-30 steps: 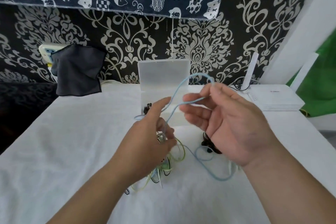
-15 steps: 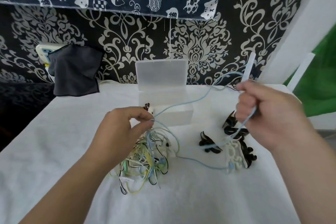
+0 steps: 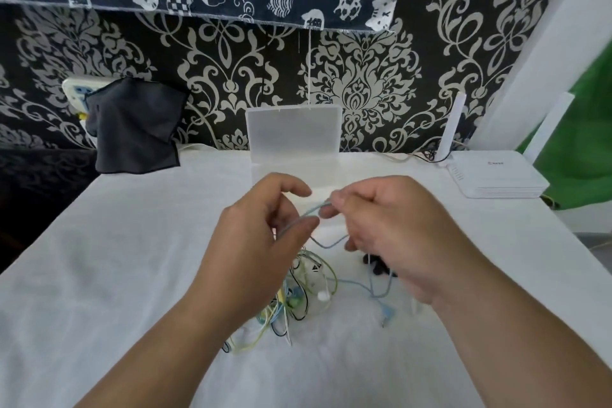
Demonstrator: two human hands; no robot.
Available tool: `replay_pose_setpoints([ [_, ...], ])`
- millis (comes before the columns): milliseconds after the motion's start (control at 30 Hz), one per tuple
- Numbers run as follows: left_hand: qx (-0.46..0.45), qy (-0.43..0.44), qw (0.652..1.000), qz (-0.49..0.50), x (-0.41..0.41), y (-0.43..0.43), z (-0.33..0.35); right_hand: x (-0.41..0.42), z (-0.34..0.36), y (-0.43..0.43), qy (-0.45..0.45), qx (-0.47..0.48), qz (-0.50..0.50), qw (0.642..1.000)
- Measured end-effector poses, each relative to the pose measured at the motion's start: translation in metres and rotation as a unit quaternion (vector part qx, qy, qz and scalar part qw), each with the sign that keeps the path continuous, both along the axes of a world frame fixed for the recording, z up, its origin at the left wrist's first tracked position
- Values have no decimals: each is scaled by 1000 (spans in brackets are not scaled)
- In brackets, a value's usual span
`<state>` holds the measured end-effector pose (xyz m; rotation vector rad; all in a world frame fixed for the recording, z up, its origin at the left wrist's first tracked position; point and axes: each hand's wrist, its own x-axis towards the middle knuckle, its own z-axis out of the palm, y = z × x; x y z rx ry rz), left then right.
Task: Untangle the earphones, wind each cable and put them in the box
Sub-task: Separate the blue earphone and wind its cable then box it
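Both my hands hover over the white table, close together in front of the open clear plastic box (image 3: pixel 294 134). My right hand (image 3: pixel 394 232) pinches the light blue earphone cable (image 3: pixel 316 207) at its fingertips. My left hand (image 3: pixel 261 242) holds the same cable a little lower, thumb against fingers. The blue cable loops down below my right hand to its plug (image 3: pixel 385 311) on the cloth. A tangle of yellow-green, blue and white earphones (image 3: pixel 298 298) lies under my left hand, partly hidden by it. Black earpieces (image 3: pixel 376 267) peek out beneath my right hand.
A dark grey cloth (image 3: pixel 135 129) hangs over a power strip at the back left. A white router (image 3: pixel 496 177) with an upright antenna sits at the back right. The patterned wall stands right behind the box. The table (image 3: pixel 116 275) is covered in white cloth.
My right hand has swung back left from the far right and now meets my left hand. My left hand has risen from the tangle. The blue cable between them is now short.
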<state>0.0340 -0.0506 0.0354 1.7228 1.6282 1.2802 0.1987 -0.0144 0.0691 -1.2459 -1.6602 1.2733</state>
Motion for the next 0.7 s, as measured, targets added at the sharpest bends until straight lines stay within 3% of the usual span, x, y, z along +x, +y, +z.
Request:
replay_pose_setpoints([
  [67, -78, 9, 997, -27, -2, 1, -5, 5, 10, 2, 138, -35, -26, 989],
  [133, -138, 19, 990, -38, -7, 3, -10, 11, 23, 4, 325, -94, -11, 941],
  [200, -170, 41, 984, -29, -13, 5, -15, 20, 34, 7, 448, -131, 0, 884],
  [300, -173, 137, 975, 4, -21, 6, -17, 37, 48, 11, 532, -115, -26, 838],
  [433, -159, 132, 978, 23, -27, 8, -13, 53, 43, 19, 570, -104, -61, 813],
  [500, -115, 97, 988, 42, -28, 8, -11, 57, 33, 26, 500, -103, -93, 855],
  [533, -86, 64, 993, 48, -27, 7, -10, 59, 27, 29, 402, -87, -135, 901],
  [600, -33, -16, 999, 36, -22, 6, -4, 60, 12, 32, 105, -32, -199, 974],
  [633, -15, -47, 999, 21, -19, 5, -1, 60, 6, 32, -24, -22, -197, 980],
  [700, -10, -83, 996, -1, -15, 5, 1, 53, -3, 27, -184, -5, -146, 972],
])
